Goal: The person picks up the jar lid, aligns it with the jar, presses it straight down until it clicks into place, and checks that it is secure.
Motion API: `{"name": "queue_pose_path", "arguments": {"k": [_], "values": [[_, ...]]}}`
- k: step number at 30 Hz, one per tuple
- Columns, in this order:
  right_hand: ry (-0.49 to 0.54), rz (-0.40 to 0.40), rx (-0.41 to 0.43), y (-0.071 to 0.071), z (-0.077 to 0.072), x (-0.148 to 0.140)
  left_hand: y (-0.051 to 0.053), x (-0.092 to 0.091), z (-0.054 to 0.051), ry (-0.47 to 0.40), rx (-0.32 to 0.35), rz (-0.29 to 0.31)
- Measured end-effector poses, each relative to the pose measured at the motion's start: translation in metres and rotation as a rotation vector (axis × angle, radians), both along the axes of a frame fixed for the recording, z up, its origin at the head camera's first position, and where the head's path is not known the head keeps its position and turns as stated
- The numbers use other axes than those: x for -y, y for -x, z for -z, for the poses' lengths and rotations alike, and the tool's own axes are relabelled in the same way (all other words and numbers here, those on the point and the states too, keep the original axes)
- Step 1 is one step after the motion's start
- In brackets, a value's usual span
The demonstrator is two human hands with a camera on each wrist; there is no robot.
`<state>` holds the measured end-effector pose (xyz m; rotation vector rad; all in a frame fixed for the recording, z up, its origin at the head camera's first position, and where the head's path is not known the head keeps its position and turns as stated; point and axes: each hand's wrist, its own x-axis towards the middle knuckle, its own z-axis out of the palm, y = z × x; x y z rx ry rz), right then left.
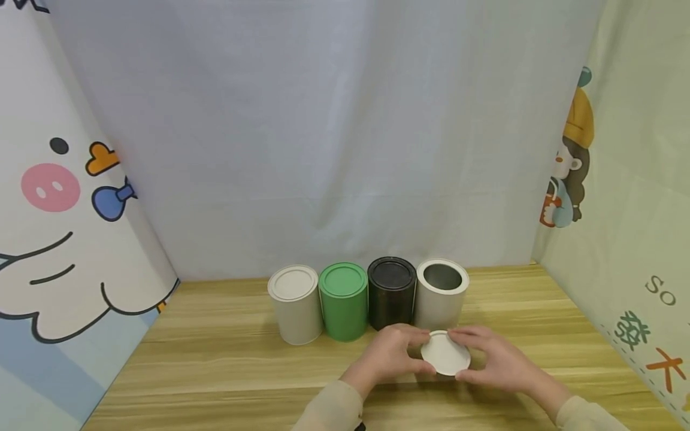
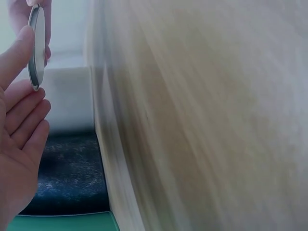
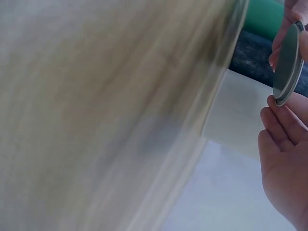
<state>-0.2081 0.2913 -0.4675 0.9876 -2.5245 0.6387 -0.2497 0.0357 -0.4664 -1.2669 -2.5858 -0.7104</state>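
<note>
A round white lid [image 1: 445, 354] is held above the table between my two hands. My left hand [image 1: 390, 354] pinches its left edge with thumb and fingertips, while the right hand [image 1: 498, 363] grips the opposite edge the same way. In the left wrist view the lid [image 2: 37, 48] appears nearly edge-on, with a rim around it. Just behind the hands stands a white can [image 1: 439, 304] whose top is open, showing a dark inside.
Left of the open can, a black can [image 1: 389, 302], a green can [image 1: 345, 311] and another white can [image 1: 297, 314] stand in a row, each with its lid on. The wood-grain table [image 1: 215, 359] ends at a pale back curtain [image 1: 269, 149]. Printed cloths hang on both sides.
</note>
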Motion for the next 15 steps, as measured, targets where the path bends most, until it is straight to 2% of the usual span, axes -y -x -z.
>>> {"name": "queue_pose_path", "arguments": {"k": [8, 15], "values": [[0.039, -0.028, -0.068, 0.004, -0.016, -0.002, -0.004, -0.003, -0.009, -0.119, -0.036, -0.033], [0.095, -0.050, -0.078, 0.006, -0.031, -0.004, -0.004, -0.004, -0.026, -0.169, -0.053, -0.072]]}}
